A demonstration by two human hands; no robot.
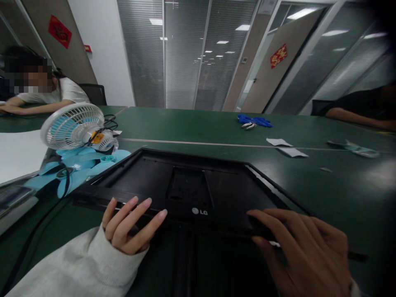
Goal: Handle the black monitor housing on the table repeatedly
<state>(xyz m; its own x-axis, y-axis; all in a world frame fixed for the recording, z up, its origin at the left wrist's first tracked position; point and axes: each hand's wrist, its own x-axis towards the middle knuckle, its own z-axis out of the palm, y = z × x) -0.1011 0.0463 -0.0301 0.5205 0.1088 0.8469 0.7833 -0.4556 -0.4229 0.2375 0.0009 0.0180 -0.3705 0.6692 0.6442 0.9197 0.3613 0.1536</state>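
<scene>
A black LG monitor housing lies tilted before me, its raised rim around a recessed panel with a square hollow in the middle. The LG logo is on its near edge, and a dark stand-like post runs down below it. My left hand, in a light grey sleeve, has its fingers bent over the near left edge; its thumb is hidden. With thumb below and fingers on top, my right hand grips the near right edge. Along the right side, a pale gap shows between rim and panel.
A white fan and light-blue fan blades lie at left, beside a black cable. Blue gloves, white paper pieces and a clear plastic packet rest on the green table. People sit at both sides.
</scene>
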